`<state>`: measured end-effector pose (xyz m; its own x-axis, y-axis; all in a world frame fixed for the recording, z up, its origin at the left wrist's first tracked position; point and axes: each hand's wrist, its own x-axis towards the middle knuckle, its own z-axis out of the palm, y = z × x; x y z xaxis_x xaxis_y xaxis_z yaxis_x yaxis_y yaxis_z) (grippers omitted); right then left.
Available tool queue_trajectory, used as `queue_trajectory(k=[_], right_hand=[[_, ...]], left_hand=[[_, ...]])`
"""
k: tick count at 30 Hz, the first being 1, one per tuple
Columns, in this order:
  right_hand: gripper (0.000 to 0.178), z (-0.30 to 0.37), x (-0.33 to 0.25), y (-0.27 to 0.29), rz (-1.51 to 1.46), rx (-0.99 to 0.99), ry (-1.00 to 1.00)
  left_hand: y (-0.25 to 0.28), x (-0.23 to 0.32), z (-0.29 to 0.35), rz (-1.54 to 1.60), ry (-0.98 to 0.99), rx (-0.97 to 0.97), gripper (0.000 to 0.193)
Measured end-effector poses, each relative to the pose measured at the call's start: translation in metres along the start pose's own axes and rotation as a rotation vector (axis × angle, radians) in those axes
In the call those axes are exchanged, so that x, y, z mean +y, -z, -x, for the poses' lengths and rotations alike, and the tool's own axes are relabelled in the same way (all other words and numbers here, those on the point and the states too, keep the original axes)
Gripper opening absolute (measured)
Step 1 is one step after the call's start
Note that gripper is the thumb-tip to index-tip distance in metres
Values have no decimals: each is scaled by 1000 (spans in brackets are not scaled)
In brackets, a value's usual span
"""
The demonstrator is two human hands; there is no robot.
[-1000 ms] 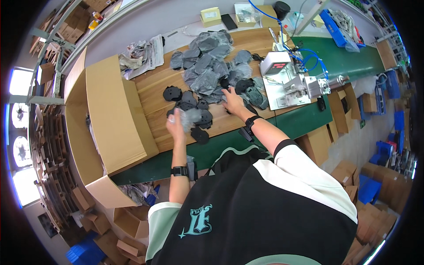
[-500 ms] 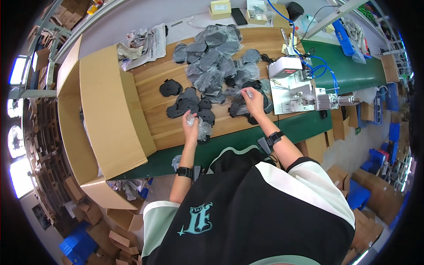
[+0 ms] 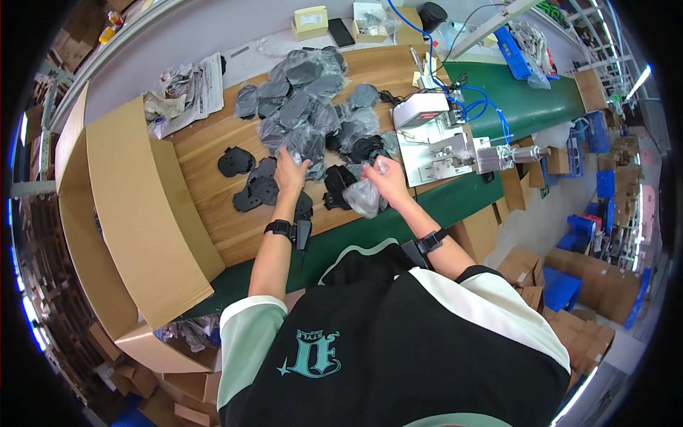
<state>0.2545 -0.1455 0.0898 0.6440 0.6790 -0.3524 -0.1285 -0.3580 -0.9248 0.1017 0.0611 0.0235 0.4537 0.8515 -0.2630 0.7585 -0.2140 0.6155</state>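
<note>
My right hand is closed on a crumpled clear plastic bag, which hangs over the near part of the wooden tabletop. At the near edge of a heap of dark flat parts in clear bags, my left hand reaches forward, fingers stretched out and thumb apart, touching the bagged parts. Loose black plates with small holes lie left of and partly behind that hand. Between my hands sit more black parts. Another black plate lies apart on the left.
A big open cardboard box stands at the left. To the right is a metal fixture with a white box-shaped unit and blue hoses. Newspaper, a phone and a small yellow box lie along the back.
My left hand has let go of a clear bag and moved forward to the heap. My right hand has come nearer and now holds a larger bunch of clear plastic. The view has shifted.
</note>
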Motion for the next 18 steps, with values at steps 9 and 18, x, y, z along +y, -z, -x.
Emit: queue_trajectory(k=[9,18], right_hand=[[65,-100,-13,-70,620,-164,421],[39,-84,-10,-75,565,-267,403]], left_hand=[[7,-2,8,30,-127,-6,51],[40,-12,36,276,-105,19,48]])
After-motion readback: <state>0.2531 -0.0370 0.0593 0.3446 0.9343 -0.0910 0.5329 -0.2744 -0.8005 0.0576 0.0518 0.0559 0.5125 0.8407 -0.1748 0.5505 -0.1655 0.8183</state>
